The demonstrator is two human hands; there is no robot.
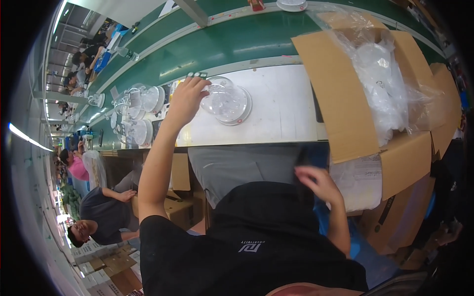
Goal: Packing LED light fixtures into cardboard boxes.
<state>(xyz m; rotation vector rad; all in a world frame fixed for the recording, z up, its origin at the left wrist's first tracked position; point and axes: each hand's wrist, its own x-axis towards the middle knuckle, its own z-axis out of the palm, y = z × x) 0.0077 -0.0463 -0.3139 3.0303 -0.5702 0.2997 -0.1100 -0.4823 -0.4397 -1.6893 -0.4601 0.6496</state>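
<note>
My left hand (186,101) reaches over the table to a clear plastic domed piece with a round white base (231,104). Its fingers bend at the rim on the left side of the piece and appear to grip it. Small pale green-and-white bits show at the fingertips; I cannot make out what they are. My right hand (321,183) hangs low near my lap, fingers stretched to the left and apart, with nothing visible in it. Close to its fingertips is a dark, blurred shape (302,157) whose kind I cannot tell.
Several similar clear domed pieces (148,98) stand left of my left arm. An open cardboard box (340,93) holding plastic-bagged items (377,74) is at the right. Behind the white work surface (281,108) runs a green conveyor belt (237,47). A person (106,212) sits at the left beside cartons.
</note>
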